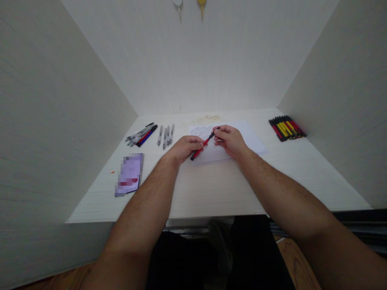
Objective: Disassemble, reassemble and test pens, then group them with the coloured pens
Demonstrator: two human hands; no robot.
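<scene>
A red and black pen (198, 152) slants up to the right between my hands, above sheets of white paper (252, 141). My left hand (188, 147) is closed round its red barrel, thumb on top. The fingers of my right hand (227, 139) pinch the black upper end near its tip. Whether that black end is a separate cap, I cannot tell. Lines of handwriting show on the paper's upper left part, partly covered by my hands.
Clear pens (165, 136) lie left of the paper, beside a pile of mixed pens (142, 135). A phone with a blurred screen (130, 174) lies nearer me. At the right wall is a row of red, yellow and black pens (286, 128). White panels enclose the desk.
</scene>
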